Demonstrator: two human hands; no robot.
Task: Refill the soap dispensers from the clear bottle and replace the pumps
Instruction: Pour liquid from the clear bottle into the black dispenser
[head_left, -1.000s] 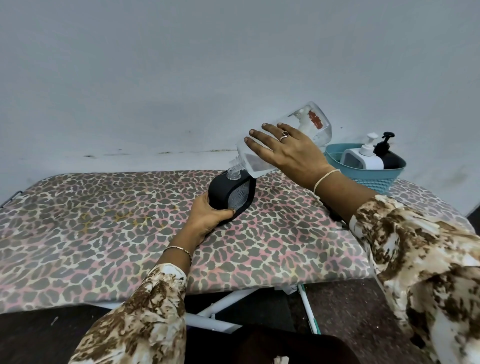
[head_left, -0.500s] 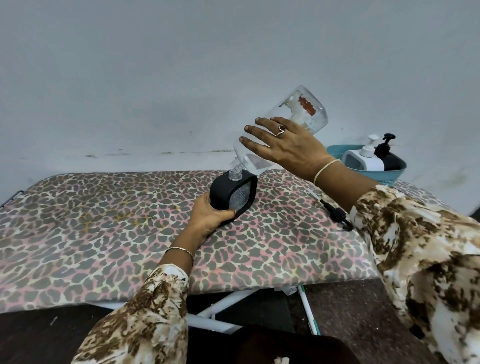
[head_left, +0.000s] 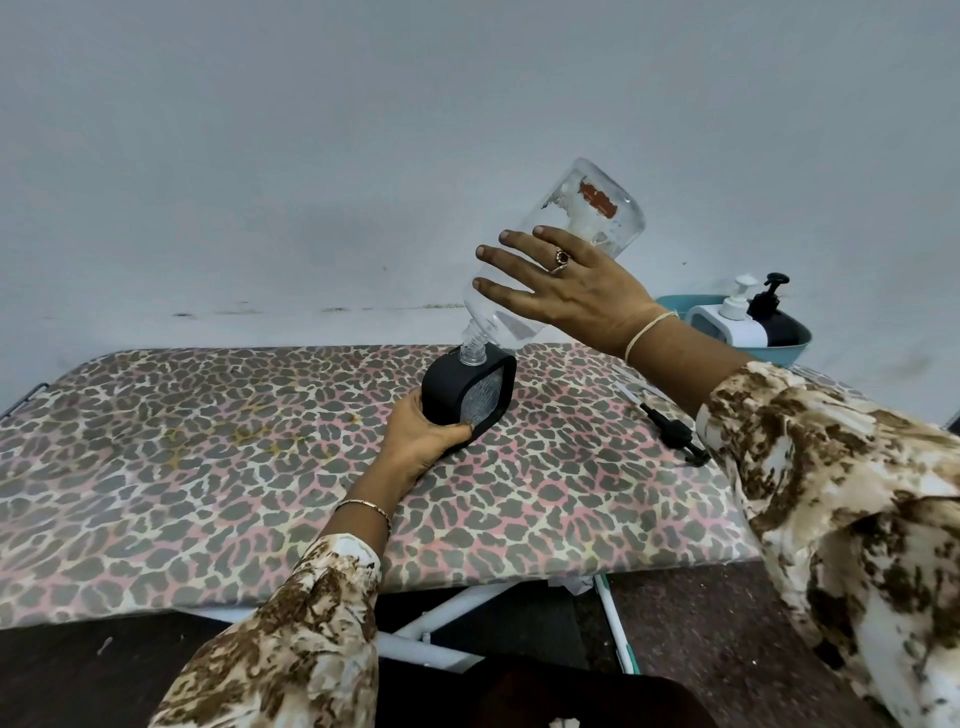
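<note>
Fingers and thumb of my left hand (head_left: 421, 441) curl round the lower near corner of the black dispenser (head_left: 449, 389), thumb laid along the bottom of its grey front panel, the other fingers hidden behind it. The dispenser sits on the surface (head_left: 208, 441) near the middle, its pump off and its top opening bare.

My right hand (head_left: 576, 291) holds the clear bottle (head_left: 587, 202) from the near side. Its fingers are spread and nearly straight across the bottle's wall, and the thumb is out of sight behind it. There is a ring on one finger and a thin band at the wrist. The bottle is tipped steeply, base up and to the right, with scraps of a torn reddish label near the base. Its threaded neck points down and meets the dispenser's opening. I cannot tell whether anything is running through the neck.

To the right, a loose black pump (head_left: 672, 431) with a pale tube lies flat on the surface, just beside my right forearm and well apart from the dispenser I am holding.

At the far right corner stands a teal basket (head_left: 797, 351). In it are a white dispenser (head_left: 727, 327) and a dark dispenser (head_left: 779, 325), side by side, each with its pump on.

The surface is covered in a leopard-print cloth, white frame legs show beneath its near edge, and a plain pale wall (head_left: 311, 156) rises behind
</note>
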